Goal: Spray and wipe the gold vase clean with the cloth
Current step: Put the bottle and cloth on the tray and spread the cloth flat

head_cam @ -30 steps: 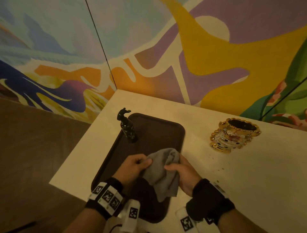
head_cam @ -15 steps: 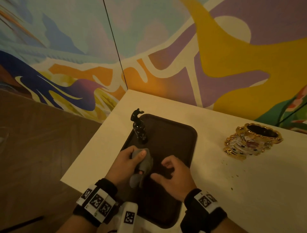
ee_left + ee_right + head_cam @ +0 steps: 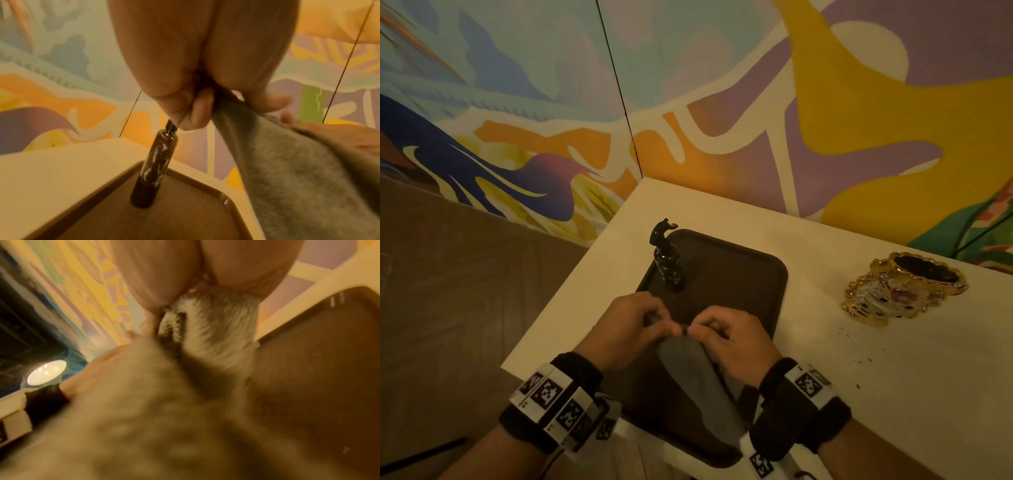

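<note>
Head view: my two hands pinch a grey fleecy cloth (image 3: 698,383) over a dark brown plastic tray (image 3: 743,274).

I see my left hand (image 3: 625,329) and right hand (image 3: 729,337) side by side, fingers curled, each gripping the cloth's top edge; it hangs down over the tray's near end. The dark glossy spray bottle (image 3: 667,262) stands upright at the tray's far left corner. The ornate gold vase (image 3: 904,287) sits on the white table (image 3: 893,394) toward its right edge, well apart from my hands.
</note>
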Motion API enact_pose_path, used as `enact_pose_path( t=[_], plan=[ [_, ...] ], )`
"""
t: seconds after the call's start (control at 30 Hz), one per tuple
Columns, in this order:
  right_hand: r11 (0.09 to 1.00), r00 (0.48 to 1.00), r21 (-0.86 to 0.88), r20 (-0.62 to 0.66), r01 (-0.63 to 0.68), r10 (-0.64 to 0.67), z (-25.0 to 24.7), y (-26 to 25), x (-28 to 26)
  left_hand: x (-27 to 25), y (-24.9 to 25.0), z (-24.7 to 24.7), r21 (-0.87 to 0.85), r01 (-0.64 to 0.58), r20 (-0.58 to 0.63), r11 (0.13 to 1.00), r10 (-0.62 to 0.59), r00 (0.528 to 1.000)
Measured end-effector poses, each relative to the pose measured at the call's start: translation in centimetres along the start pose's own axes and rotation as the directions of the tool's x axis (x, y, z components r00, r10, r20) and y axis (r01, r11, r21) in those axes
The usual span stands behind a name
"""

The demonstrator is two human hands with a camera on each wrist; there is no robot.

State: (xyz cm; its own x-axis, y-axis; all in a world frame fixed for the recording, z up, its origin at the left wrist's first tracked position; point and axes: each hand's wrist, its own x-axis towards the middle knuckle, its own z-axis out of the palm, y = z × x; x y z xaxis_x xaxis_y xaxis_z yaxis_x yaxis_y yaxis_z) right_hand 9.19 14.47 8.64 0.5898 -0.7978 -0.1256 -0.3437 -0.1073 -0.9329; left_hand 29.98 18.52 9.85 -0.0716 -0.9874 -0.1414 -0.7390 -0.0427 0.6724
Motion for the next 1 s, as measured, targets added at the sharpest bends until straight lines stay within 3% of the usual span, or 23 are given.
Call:
enact_pose_path(
  t=[0.17,0.3,0.43,0.53,0.63,0.67,0.73,0.77,0.83,0.87,0.9,1.0],
  plan=[
    [0.967,0.955,-0.231,0.247,-0.105,0.163,-3.3,0.2,0.1,0.4,-0.5,-2.7,0.062,-0.066,0.017,0.996,0.066,0.998],
    [0.923,0.995,-0.385,0.076,-0.032,0.067,-5.0,0.1,0.3,0.5,-1.4,-3.2,0.112,-0.083,-0.023,0.990,0.087,0.996],
    [0.873,0.989,-0.486,-0.104,0.044,-0.107,-6.0,-1.5,0.8,0.8,-1.6,-3.4,0.189,-0.080,-0.177,0.979,0.114,0.978],
    [0.817,0.960,-0.559,-0.120,0.144,-0.252,-5.3,-2.7,-0.3,0.0,-1.5,-4.0,0.278,-0.195,-0.281,0.941,0.274,0.920],
    [0.761,0.957,-0.621,-0.060,0.187,-0.284,-3.0,-2.2,-3.0,-2.0,-2.6,-3.6,0.356,-0.269,-0.204,0.895,0.355,0.912],
    [0.751,0.971,-0.632,0.007,0.190,-0.239,-2.0,-1.7,-3.8,-2.9,-3.4,-2.9,0.383,-0.262,-0.146,0.886,0.338,0.930],
    [0.778,0.980,-0.617,0.201,0.121,0.007,0.0,-0.1,-5.1,-4.7,-4.8,-0.9,0.472,-0.216,0.011,0.855,0.239,0.971],
    [0.796,0.945,-0.601,0.298,0.078,0.133,0.8,1.0,-5.4,-5.4,-5.2,0.2,0.503,-0.167,0.112,0.848,0.127,0.986],
    [0.813,0.826,-0.582,0.448,-0.020,0.342,2.1,3.0,-5.7,-6.7,-6.7,2.5,0.522,-0.083,0.262,0.849,-0.067,0.963],
    [0.808,0.787,-0.585,0.462,-0.075,0.408,2.4,3.9,-5.8,-7.1,-7.6,3.5,0.522,-0.045,0.315,0.852,-0.143,0.938],
    [0.797,0.787,-0.592,0.432,-0.121,0.441,2.5,4.8,-5.7,-7.2,-8.2,4.2,0.517,0.001,0.345,0.856,-0.210,0.915],
    [0.741,0.905,-0.665,0.254,-0.093,0.342,2.3,6.6,-4.3,-5.5,-9.6,6.5,0.484,0.045,0.304,0.874,-0.216,0.928]
  ],
)
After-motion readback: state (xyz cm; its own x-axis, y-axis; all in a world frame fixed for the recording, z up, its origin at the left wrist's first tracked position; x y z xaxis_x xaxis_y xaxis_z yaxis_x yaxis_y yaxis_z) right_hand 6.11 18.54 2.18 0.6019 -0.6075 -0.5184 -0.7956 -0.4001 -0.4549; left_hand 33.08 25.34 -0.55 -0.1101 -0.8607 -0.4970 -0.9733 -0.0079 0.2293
